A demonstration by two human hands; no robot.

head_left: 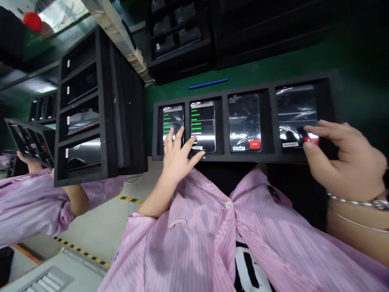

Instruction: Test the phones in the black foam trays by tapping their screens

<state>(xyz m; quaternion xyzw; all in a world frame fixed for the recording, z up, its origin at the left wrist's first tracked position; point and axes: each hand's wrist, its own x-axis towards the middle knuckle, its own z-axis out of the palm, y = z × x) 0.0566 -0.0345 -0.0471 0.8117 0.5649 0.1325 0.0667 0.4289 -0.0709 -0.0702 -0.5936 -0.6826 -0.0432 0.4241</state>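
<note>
A black foam tray (225,156) holds several smartphones, one in each compartment. My left hand (176,156) is open, its fingers spread over the two leftmost. Its fingertips lie on or just above the far-left phone (173,117) and the second phone (203,117), both showing lines of green text. A third phone (244,119) has a dark screen with a red button at its lower right. My right hand (349,158) is open at the rightmost phone (296,109), thumb and forefinger apart over its red button. Whether they touch the glass, I cannot tell.
A blue pen (208,84) lies on the green table (261,67) behind the tray. To the left rises a stack of black foam trays (106,105) with phones in the top one. More trays (179,56) stand behind. Another person's arm (75,198) is at the left.
</note>
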